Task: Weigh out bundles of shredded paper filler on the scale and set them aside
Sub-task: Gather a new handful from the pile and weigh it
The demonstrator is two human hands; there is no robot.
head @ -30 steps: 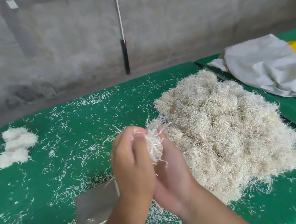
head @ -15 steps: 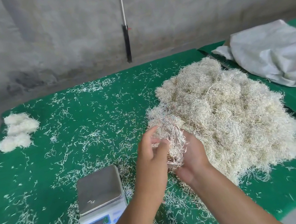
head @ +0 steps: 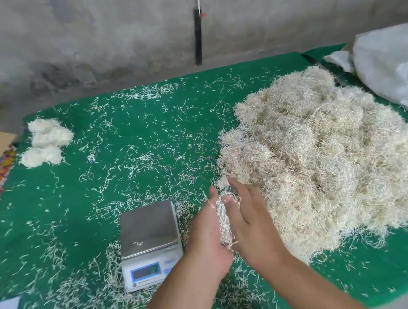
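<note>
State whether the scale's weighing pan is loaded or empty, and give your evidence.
Nearly empty: the scale pan shows bare metal with only a stray shred; the bundle sits pressed between both hands.

A small packing workshop is suggested by the bare concrete wall point(head: 124, 28), a green-covered table point(head: 142, 142), a digital scale point(head: 149, 243) and heaped shredded paper filler point(head: 331, 155).

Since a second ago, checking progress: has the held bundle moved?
Yes. The bundle, pressed between both palms, has come down and now sits beside the scale.
</note>
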